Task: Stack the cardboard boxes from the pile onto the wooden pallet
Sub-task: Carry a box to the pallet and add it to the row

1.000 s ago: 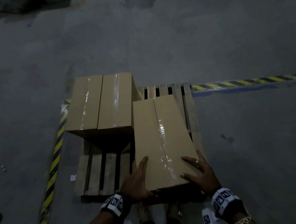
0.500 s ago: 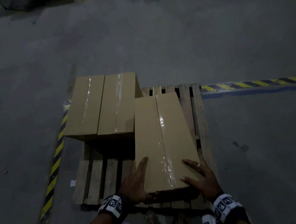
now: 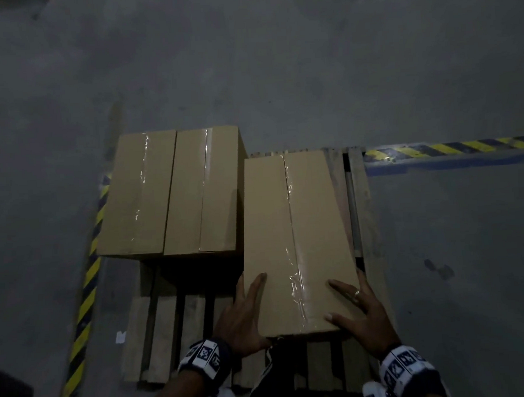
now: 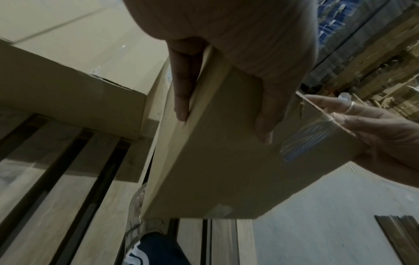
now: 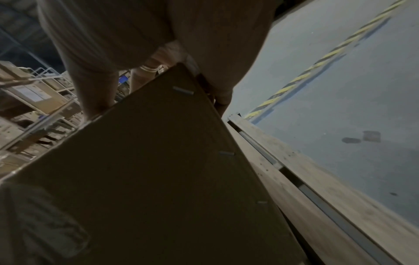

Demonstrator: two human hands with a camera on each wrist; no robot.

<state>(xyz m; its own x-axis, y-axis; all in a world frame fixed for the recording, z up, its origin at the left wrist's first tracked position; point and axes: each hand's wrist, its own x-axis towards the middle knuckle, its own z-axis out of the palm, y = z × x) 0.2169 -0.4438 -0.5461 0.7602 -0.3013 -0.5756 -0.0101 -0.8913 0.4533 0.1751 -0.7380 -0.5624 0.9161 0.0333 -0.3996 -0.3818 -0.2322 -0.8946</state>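
Cardboard box (image 3: 293,242) gripped at its near end by both hands, over the right half of the wooden pallet (image 3: 360,211). Left hand (image 3: 241,317) clamped on the near-left corner: thumb on the taped top, fingers down the left side and near end face, as seen from the left wrist. Right hand (image 3: 362,314) clamped on the near-right corner: ringed finger and neighbours spread on top, thumb along the near edge, palm wrapped over the corner. Hands apart, the width of the box between them.

Compared with half a second and one second earlier: box carried farther from the body, its far end now almost level with the far edge of the pallet; fewer bare slats showing beyond it; same grip at both corners. Left side of the box now close alongside the stacked boxes (image 3: 169,192), just beyond the left hand; contact between them not determinable. Whether the underside rests on the slats, also not determinable.

Writing: none legible. Clear tape along the top seam of each box; a scuffed bluish patch on the near end face, unreadable. Square-patterned markers on both wristbands (image 3: 206,356). Yellow-black floor tape (image 3: 446,149) beyond the right hand.
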